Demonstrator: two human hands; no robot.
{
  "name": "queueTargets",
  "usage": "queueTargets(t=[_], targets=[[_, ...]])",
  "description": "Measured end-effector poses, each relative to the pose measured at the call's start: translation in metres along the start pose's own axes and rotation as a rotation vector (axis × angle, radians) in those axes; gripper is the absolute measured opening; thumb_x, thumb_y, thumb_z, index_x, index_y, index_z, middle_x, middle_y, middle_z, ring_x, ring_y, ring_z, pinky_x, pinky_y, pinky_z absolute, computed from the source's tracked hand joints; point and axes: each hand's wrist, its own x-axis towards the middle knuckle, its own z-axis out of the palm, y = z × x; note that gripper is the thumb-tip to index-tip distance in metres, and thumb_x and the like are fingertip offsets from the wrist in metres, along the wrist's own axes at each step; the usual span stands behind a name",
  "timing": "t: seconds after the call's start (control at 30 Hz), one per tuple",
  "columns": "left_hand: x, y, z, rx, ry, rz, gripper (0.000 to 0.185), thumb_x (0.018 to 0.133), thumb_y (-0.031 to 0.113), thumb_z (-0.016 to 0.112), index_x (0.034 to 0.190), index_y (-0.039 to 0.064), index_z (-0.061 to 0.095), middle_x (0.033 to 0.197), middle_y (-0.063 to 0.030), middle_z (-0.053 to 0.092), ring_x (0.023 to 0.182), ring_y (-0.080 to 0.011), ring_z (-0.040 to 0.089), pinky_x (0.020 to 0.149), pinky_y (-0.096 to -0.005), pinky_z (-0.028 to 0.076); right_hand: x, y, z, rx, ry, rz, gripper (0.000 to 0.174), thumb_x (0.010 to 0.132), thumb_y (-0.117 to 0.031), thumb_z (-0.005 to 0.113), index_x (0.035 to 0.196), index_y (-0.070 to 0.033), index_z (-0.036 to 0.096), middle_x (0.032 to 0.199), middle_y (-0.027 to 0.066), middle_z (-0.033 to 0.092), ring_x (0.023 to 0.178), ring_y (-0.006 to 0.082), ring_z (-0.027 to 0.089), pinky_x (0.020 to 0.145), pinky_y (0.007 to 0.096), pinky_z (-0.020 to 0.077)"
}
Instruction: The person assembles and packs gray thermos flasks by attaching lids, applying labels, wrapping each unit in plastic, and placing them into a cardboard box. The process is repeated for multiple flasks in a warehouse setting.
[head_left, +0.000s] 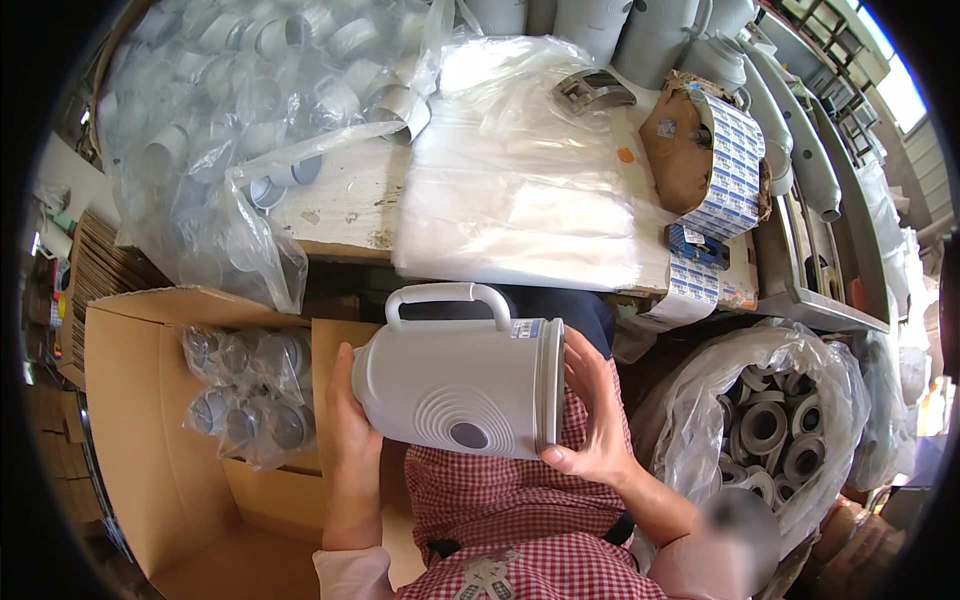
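A grey plastic jug body (465, 382) with a side handle lies on its side between my hands, above my lap. My left hand (352, 420) grips its narrower end at the left. Around the wide, ringed end at the right, the fingers and thumb of my right hand (596, 412) are spread and holding it. The handle (450, 294) points away from me, and a small printed sticker (526, 328) sits by the wide rim. Raised concentric rings and a dark round spot mark the side facing up.
A cardboard box (142, 397) at left holds bagged grey cups (247, 390). On the bench (337, 202) lie clear plastic bags (517, 195), a sticker roll (727, 165) and a blue label dispenser (697, 247). At right, a plastic-lined container (675, 420) holds grey rings (763, 427).
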Motion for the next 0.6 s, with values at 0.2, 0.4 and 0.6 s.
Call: queueTargets(t=[0.2, 0.4, 0.6], targets=[[-0.035, 0.011, 0.03, 0.536, -0.167, 0.882, 0.047, 0.101, 0.043, 0.06, 0.094, -0.003, 0.065, 0.119, -0.021, 0.068, 0.109, -0.0361, 0.067, 0.096, -0.0486, 0.055, -0.02, 0.018, -0.01, 0.569, 0.089, 0.632, 0.107, 0.094, -0.08, 0.051, 0.163, -0.002, 0.029, 0.162, 0.0228, 0.04, 0.15, 0.0359, 0.041, 0.123, 0.052, 0.0335], [0.009, 0.049, 0.067, 0.426, -1.076, 0.851, 0.048, 0.074, 0.012, 0.082, 0.06, 0.01, 0.036, 0.104, -0.0211, 0.076, 0.105, -0.0413, 0.072, 0.094, -0.0575, 0.058, -0.051, 0.004, -0.069, 0.291, -0.371, 0.923, 0.078, 0.105, -0.068, 0.045, 0.149, -0.004, 0.054, 0.147, 0.019, 0.06, 0.129, 0.03, 0.063, 0.104, 0.0454, 0.0526], [0.085, -0.041, 0.121, 0.562, -0.826, 0.162, 0.024, 0.108, 0.024, 0.061, 0.098, 0.003, 0.068, 0.108, -0.0078, 0.078, 0.097, -0.0132, 0.068, 0.088, -0.0281, 0.053, 0.022, -0.039, -0.036, -0.535, -0.042, -0.181, 0.059, 0.104, -0.049, 0.055, 0.138, -0.002, 0.066, 0.149, 0.0228, 0.057, 0.14, 0.0397, 0.051, 0.118, 0.0521, 0.0365]])
